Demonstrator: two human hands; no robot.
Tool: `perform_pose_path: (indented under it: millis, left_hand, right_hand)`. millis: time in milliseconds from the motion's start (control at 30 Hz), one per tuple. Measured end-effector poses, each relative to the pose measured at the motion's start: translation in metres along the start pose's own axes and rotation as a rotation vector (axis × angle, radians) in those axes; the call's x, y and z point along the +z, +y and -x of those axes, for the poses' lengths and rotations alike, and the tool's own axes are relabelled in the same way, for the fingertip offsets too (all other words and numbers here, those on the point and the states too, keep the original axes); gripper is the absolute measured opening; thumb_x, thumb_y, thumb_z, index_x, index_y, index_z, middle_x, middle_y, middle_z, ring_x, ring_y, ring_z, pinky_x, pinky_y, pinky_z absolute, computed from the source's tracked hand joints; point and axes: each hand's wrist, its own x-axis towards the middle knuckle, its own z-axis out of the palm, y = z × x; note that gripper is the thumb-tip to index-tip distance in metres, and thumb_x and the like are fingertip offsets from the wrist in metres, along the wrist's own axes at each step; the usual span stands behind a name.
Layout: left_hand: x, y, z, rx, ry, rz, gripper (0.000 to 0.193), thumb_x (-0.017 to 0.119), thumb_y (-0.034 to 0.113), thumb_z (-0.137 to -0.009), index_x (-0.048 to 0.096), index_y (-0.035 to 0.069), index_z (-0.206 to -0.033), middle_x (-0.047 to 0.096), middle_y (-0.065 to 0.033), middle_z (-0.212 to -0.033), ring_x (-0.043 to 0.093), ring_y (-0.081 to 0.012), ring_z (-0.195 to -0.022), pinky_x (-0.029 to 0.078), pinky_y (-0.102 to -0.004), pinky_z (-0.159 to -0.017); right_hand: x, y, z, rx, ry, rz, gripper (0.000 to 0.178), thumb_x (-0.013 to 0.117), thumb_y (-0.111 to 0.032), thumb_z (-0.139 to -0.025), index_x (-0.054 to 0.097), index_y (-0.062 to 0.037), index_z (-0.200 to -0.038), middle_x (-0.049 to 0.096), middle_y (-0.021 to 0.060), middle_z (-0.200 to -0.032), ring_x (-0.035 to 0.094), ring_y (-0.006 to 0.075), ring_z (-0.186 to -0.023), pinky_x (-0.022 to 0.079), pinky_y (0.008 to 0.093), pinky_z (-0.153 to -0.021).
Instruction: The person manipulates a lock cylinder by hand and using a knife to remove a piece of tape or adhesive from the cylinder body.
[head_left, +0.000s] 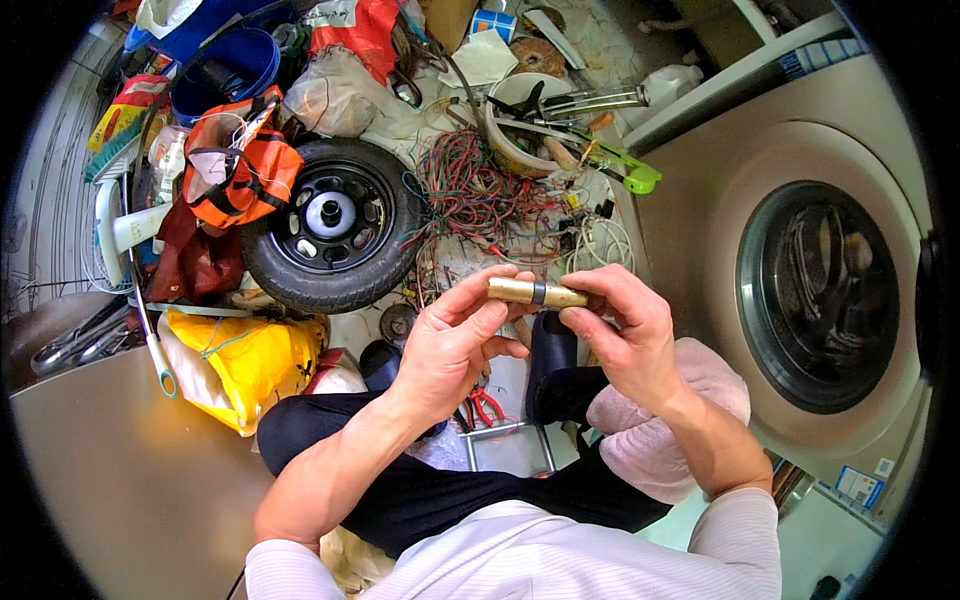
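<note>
A short brass-coloured tube (513, 291) with a dark band round its middle lies level between my two hands, above my knees. My left hand (452, 335) pinches its left end between thumb and fingers, the lower fingers curled loosely beneath. At the other end, the thumb and fingertips of my right hand (635, 335) close on the tube and partly cover it. Below the hands, between my legs, red-handled pliers (485, 408) lie by a metal frame (500, 431). Beyond the tube spreads a tangled heap of coloured wires (470, 185).
A small black-rimmed wheel (390, 245) lies at the left, with an orange bag (225, 205) against it and a yellow bag (265, 365) nearer. A washing machine (700, 210) stands close on the right. Ahead sits a tool-filled tub (520, 160). Pink cloth (665, 450) lies beneath my right forearm.
</note>
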Motion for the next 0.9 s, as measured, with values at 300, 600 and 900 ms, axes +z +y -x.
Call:
perform_pose_path:
  millis: [300, 600, 900]
  left_hand:
    - [-0.002, -0.005, 0.004, -0.006, 0.023, -0.025, 0.038, 0.057, 0.011, -0.101, 0.054, 0.010, -0.139, 0.056, -0.0124, -0.141, 0.057, -0.0250, -0.126, 0.060, -0.0354, -0.083]
    - [-0.001, -0.007, 0.004, -0.029, 0.034, 0.087, 0.039, 0.057, 0.009, -0.101, 0.052, 0.005, -0.139, 0.059, -0.0117, -0.135, 0.060, -0.0238, -0.121, 0.061, -0.0365, -0.085]
    - [-0.008, -0.011, 0.002, -0.051, 0.059, 0.033, 0.040, 0.060, 0.013, -0.100, 0.053, 0.004, -0.138, 0.063, -0.0121, -0.127, 0.065, -0.0245, -0.114, 0.061, -0.0353, -0.081]
  right_hand:
    - [0.005, 0.008, 0.004, 0.027, -0.006, -0.002, 0.030, 0.074, 0.001, -0.082, 0.067, -0.0016, -0.110, 0.063, 0.0108, -0.090, 0.064, 0.0178, -0.073, 0.052, 0.0284, -0.065]
    - [0.006, 0.010, 0.005, 0.081, -0.023, -0.048, 0.028, 0.074, -0.001, -0.082, 0.066, -0.0011, -0.109, 0.063, 0.0101, -0.090, 0.065, 0.0161, -0.073, 0.052, 0.0279, -0.064]
    - [0.005, 0.008, 0.004, 0.169, -0.053, -0.088, 0.025, 0.072, -0.003, -0.086, 0.066, 0.0006, -0.110, 0.064, 0.0093, -0.092, 0.067, 0.0149, -0.077, 0.054, 0.0273, -0.068]
